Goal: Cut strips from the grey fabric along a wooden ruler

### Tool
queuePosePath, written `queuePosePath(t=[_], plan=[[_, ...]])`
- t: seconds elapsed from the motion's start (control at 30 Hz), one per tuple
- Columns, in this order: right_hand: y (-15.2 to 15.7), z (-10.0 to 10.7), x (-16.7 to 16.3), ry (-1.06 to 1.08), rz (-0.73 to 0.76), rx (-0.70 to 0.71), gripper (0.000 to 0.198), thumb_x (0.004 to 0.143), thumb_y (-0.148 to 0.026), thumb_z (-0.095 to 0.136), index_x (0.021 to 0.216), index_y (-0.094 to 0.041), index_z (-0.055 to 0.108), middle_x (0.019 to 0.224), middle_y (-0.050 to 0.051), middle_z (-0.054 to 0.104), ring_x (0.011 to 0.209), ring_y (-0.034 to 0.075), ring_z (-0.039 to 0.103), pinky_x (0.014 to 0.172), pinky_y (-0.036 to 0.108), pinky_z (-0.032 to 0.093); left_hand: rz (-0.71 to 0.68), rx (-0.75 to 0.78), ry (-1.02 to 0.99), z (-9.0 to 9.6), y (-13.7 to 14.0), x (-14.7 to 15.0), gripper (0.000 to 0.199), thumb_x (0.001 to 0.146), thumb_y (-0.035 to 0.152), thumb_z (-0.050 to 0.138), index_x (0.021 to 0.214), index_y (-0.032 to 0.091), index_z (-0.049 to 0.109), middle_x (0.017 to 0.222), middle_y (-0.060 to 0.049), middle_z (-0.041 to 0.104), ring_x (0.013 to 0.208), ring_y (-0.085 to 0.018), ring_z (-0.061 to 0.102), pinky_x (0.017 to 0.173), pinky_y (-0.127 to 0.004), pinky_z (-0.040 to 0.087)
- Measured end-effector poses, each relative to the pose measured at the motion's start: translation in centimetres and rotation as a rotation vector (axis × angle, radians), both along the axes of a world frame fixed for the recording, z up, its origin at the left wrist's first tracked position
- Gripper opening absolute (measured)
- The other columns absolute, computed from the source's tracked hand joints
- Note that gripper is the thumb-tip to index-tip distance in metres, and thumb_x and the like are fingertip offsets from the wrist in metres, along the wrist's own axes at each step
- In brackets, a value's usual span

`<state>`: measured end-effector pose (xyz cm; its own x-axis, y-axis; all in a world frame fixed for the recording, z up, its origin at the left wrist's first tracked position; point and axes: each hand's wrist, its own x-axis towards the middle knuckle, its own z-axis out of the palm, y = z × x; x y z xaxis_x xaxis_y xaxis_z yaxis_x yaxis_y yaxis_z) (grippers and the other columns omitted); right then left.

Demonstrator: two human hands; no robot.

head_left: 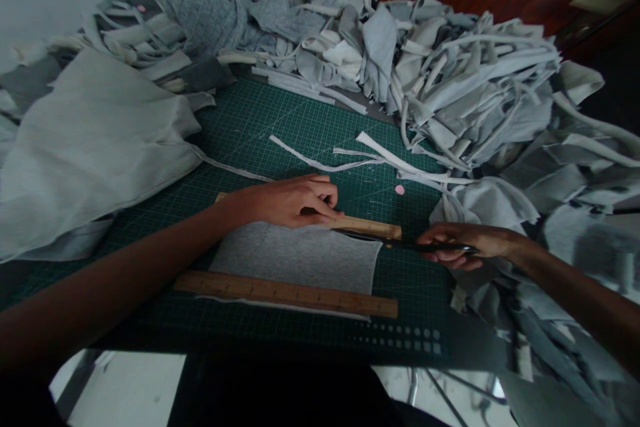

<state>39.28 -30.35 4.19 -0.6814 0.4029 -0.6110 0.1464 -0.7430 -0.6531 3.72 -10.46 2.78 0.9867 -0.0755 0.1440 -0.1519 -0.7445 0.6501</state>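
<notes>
A grey fabric piece (295, 257) lies flat on the green cutting mat (240, 113). One wooden ruler (300, 295) rests across its near edge; a second wooden ruler (373, 225) runs along the far edge, partly under my left hand (300, 200). That hand is closed, fingers bent and tips pinched down at the fabric's far edge; exactly what lies between the fingertips is hidden. My right hand (460, 245) grips black-handled scissors (400, 243) from the right. Their blades point left along the fabric's far edge, beside the far ruler, tips close to my left fingers.
Narrow fabric strips (320, 163) and a small pink disc (399, 190) lie beyond my hands. A heap of grey scraps (360, 33) lines the back and right side. At left sits a large pale cloth (100, 140). The table's front edge is close to my body.
</notes>
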Motion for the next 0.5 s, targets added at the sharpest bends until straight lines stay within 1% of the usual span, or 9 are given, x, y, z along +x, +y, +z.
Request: queuePosePath(t=[0.07, 0.13, 0.2, 0.27, 0.33, 0.5], plan=[[-0.3, -0.1, -0.1, 0.019, -0.083, -0.041, 0.026, 0.097, -0.038, 0.07, 0.094, -0.019, 0.053, 0.066, -0.01, 0.034, 0.046, 0.003, 0.019, 0.033, 0.009, 0.024, -0.001, -0.003, -0.006, 0.0, 0.0, 0.0, 0.026, 0.11, 0.027, 0.054, 0.112, 0.02, 0.079, 0.105, -0.007, 0.063, 0.105, -0.021, 0.055, 0.096, -0.034, 0.04], [-0.5, -0.3, -0.2, 0.068, -0.129, -0.069, 0.036, 0.091, -0.046, 0.077, 0.094, -0.019, 0.053, 0.068, -0.009, 0.038, 0.047, 0.003, 0.021, 0.033, 0.009, 0.024, 0.007, -0.018, -0.018, -0.1, 0.0, 0.0, 0.024, 0.109, 0.027, 0.057, 0.111, 0.023, 0.08, 0.103, -0.006, 0.064, 0.103, -0.021, 0.056, 0.095, -0.033, 0.041], [-0.5, -0.5, -0.4, 0.098, -0.114, -0.073, 0.037, 0.092, -0.048, 0.076, 0.091, -0.019, 0.053, 0.065, -0.01, 0.036, 0.047, 0.003, 0.019, 0.033, 0.009, 0.024, 0.022, -0.049, -0.035, -0.3, 0.1, 0.0, 0.021, 0.107, 0.027, 0.06, 0.108, 0.026, 0.081, 0.1, -0.005, 0.065, 0.1, -0.02, 0.057, 0.093, -0.032, 0.041], [-0.3, -0.6, -0.6, 0.088, -0.079, -0.074, 0.029, 0.096, -0.041, 0.071, 0.089, -0.019, 0.053, 0.059, -0.012, 0.03, 0.045, 0.003, 0.015, 0.034, 0.009, 0.024, 0.031, -0.077, -0.048, -0.4, 0.1, 0.1, 0.019, 0.105, 0.025, 0.062, 0.103, 0.028, 0.081, 0.099, -0.004, 0.066, 0.1, -0.02, 0.057, 0.092, -0.031, 0.042], [-0.1, -0.5, -1.0, 0.056, -0.061, -0.063, 0.024, 0.098, -0.036, 0.066, 0.088, -0.019, 0.053, 0.057, -0.013, 0.028, 0.044, 0.004, 0.015, 0.034, 0.009, 0.023, 0.03, -0.086, -0.051, -0.5, 0.2, 0.1, 0.019, 0.104, 0.023, 0.063, 0.102, 0.028, 0.081, 0.1, -0.004, 0.066, 0.101, -0.02, 0.058, 0.092, -0.031, 0.042], [0.8, -0.1, -2.0, 0.02, -0.026, -0.032, 0.035, 0.097, -0.044, 0.066, 0.081, -0.02, 0.047, 0.058, -0.012, 0.029, 0.046, 0.004, 0.016, 0.034, 0.01, 0.021, 0.029, -0.102, -0.057, -0.5, 0.2, 0.2, 0.021, 0.103, 0.021, 0.063, 0.102, 0.029, 0.082, 0.1, -0.004, 0.068, 0.1, -0.02, 0.058, 0.092, -0.031, 0.042]])
